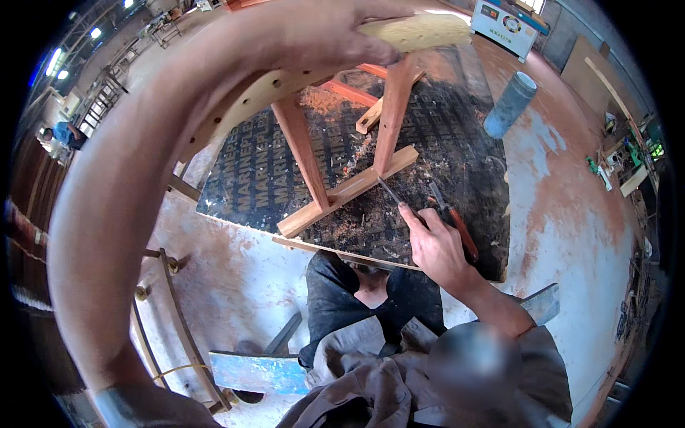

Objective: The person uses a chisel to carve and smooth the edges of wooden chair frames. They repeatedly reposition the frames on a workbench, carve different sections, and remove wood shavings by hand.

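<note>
- Your left hand (321,32) reaches up and away from you, arm arcing across the left of the view; its fingers are closed around the top edge of a curved wooden rail (285,89) drilled with a row of small holes.
- The rail's far end (421,32) looks pale and rough just past your grip.
- The rail sits on top of a reddish wooden frame (342,150): two slanted legs joined near the bottom by a paler crossbar (349,189).
- The frame stands on a dark panel (442,143) lying on the floor and serving as a tabletop; wood shavings (357,153) and sawdust are scattered over it.
- Your right hand (435,246) rests low on the panel, just right of the crossbar's near end. Its fingers are curled round a thin metal tool (389,191) whose tip points at the crossbar; the handle is hidden in the hand.
- A second tool with a red-brown handle (460,232) lies on the panel just beside that hand; contact cannot be told.
- A grey cylinder (510,103) stands past the panel's far right edge.
- A blue-painted board (260,371) lies on the floor by your knees.
- A person in blue (68,134) is well apart at far left.
</note>
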A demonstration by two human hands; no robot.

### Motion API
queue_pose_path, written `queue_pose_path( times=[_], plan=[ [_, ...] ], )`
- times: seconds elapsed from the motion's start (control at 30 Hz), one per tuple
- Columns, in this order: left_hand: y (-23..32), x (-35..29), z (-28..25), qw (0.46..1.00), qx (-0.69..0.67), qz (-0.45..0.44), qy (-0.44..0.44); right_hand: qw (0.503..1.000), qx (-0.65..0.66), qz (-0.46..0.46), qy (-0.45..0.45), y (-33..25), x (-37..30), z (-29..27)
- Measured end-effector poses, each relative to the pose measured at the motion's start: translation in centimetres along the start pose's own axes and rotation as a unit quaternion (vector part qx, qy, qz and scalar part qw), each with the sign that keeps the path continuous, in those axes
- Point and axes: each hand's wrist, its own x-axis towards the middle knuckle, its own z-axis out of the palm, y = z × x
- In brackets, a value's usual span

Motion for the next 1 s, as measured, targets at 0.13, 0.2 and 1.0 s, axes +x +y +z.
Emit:
queue_pose_path(
  times=[0.13,0.2,1.0],
  plan=[
    [-0.3,-1.0,-1.0,0.988,-0.101,-0.100,-0.060,0.999,-0.034,-0.002,-0.018,0.4,0.6,0.8],
    [-1.0,-1.1,-1.0,0.988,-0.091,-0.121,-0.033,0.998,-0.051,0.024,-0.033,0.5,0.8,1.4],
    [-2.8,-1.2,-0.6,0.980,-0.150,-0.117,-0.057,0.991,-0.130,-0.002,0.007,-0.4,6.1,4.0]
  ],
)
